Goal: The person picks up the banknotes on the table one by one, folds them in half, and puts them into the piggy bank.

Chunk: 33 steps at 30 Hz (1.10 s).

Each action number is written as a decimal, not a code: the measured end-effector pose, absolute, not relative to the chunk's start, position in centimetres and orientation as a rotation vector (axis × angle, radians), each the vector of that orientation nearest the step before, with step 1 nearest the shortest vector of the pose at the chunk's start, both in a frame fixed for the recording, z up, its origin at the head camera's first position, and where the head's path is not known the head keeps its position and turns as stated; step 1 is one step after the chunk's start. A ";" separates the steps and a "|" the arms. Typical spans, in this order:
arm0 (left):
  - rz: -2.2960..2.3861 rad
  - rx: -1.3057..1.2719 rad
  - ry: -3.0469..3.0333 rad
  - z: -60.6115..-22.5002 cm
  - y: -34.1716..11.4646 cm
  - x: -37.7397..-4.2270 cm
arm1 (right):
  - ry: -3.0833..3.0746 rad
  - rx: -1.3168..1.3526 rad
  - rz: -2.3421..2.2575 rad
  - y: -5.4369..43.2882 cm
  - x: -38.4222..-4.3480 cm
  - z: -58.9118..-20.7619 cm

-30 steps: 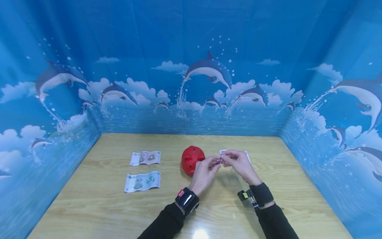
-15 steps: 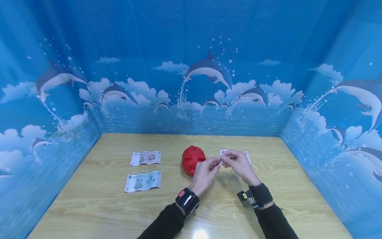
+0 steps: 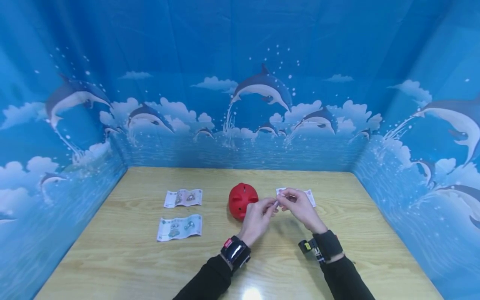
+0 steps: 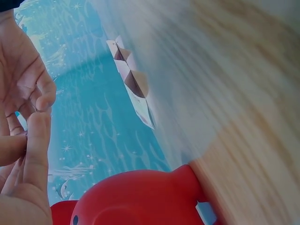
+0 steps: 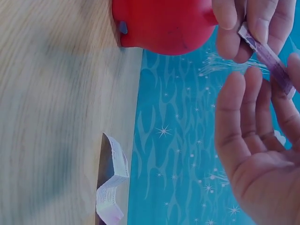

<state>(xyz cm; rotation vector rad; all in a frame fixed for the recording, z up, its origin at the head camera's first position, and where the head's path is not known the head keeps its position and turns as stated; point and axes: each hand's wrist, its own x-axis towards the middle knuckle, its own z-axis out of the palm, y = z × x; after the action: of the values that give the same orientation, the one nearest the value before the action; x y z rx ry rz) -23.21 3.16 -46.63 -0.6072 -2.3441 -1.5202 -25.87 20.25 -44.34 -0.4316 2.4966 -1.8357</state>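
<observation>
Just right of the piggy bank (image 3: 242,199), the left hand (image 3: 256,218) and right hand (image 3: 303,209) pinch a folded purple banknote (image 5: 269,62). A green banknote (image 3: 179,228) and pinkish banknote (image 3: 183,198) lie left of the piggy bank.

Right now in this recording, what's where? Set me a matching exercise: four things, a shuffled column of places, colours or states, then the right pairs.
Things
1. piggy bank
2. green-tinted banknote
3. folded purple strip
4. rightmost banknote

Places, colours, states
A. pinched by the left hand and the right hand
B. red, standing on the table
C. partly hidden behind the right hand
D. lying left of the piggy bank

Pairs: 1-B, 2-D, 3-A, 4-C
</observation>
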 end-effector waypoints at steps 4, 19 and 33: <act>-1.535 -0.609 -2.305 -46.6 3.1 -23.2 | 2.474 -0.511 -1.811 20.3 -25.9 -44.5; -1.140 -0.677 -2.249 -46.7 2.8 -23.1 | 2.483 -0.361 -1.919 19.9 -25.7 -44.2; -1.130 -0.693 -2.247 -46.7 2.9 -23.0 | 2.449 -0.345 -1.979 19.8 -25.5 -44.2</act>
<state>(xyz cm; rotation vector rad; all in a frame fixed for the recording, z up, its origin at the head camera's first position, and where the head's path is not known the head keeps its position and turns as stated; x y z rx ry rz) -23.03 2.92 -46.72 -0.6934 -2.2471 -1.1303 -25.55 19.85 -44.16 -0.3446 2.4485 -1.9786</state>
